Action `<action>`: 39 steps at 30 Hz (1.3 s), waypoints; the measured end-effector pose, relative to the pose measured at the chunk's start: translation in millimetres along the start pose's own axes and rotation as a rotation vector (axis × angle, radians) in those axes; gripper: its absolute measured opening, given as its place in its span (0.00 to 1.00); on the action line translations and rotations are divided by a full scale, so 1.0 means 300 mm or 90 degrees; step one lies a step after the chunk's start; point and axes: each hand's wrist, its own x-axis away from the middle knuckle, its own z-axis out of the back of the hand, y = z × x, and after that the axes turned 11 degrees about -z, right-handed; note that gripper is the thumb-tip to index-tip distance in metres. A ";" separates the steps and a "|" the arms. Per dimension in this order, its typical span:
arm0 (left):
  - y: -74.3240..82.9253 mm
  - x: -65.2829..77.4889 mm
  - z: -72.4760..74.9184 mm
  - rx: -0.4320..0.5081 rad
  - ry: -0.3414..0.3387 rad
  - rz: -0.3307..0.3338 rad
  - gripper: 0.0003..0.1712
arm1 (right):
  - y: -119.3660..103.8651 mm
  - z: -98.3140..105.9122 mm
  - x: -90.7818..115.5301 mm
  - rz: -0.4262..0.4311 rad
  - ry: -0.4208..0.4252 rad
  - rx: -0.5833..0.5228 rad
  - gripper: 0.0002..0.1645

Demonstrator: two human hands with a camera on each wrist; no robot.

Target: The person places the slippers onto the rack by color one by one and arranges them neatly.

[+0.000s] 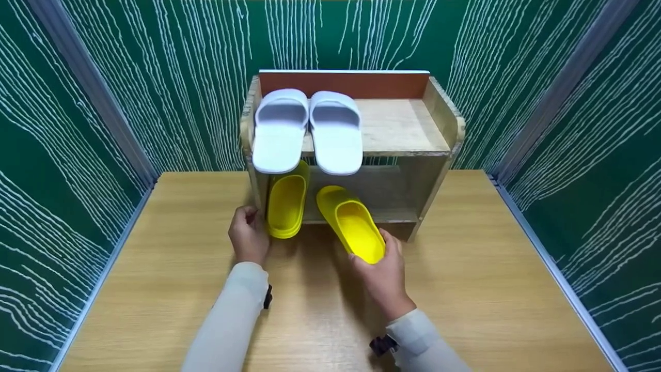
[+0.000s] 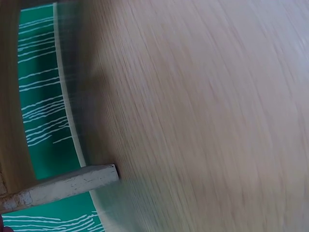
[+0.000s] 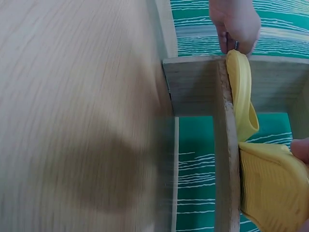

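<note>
A small wooden shoe rack (image 1: 408, 188) stands on the table. My left hand (image 1: 249, 235) is at its left side panel, fingers curled by the front edge next to a yellow slipper (image 1: 286, 204) on the lower shelf. The panel partly hides those fingertips in the right wrist view. My right hand (image 1: 384, 276) grips a second yellow slipper (image 1: 356, 227) by its heel end, thumb on one side and fingers on the other. That slipper slants, its toe at the lower shelf's front edge (image 3: 227, 145). Only a sliver of hand shows in the left wrist view.
A pair of white slippers (image 1: 279, 147) sits on the left of the upper shelf (image 1: 397, 126), heels overhanging the front. Wood-grain tabletop (image 1: 490, 268) surrounds the rack. Green walls with white streaks (image 1: 594, 196) enclose the table at the back and sides.
</note>
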 end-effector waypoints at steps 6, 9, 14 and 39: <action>-0.004 -0.004 0.004 -0.001 -0.001 -0.005 0.03 | -0.015 -0.057 -0.011 0.013 0.023 0.005 0.56; -0.009 -0.001 0.003 -0.017 0.001 -0.013 0.03 | -0.015 -0.086 -0.018 0.032 0.033 0.019 0.57; -0.008 0.003 0.003 -0.030 -0.005 -0.009 0.04 | -0.017 -0.122 -0.024 0.029 0.033 0.023 0.58; -0.010 -0.003 -0.002 -0.049 -0.005 -0.019 0.03 | -0.022 -0.182 -0.057 0.026 0.023 0.016 0.61</action>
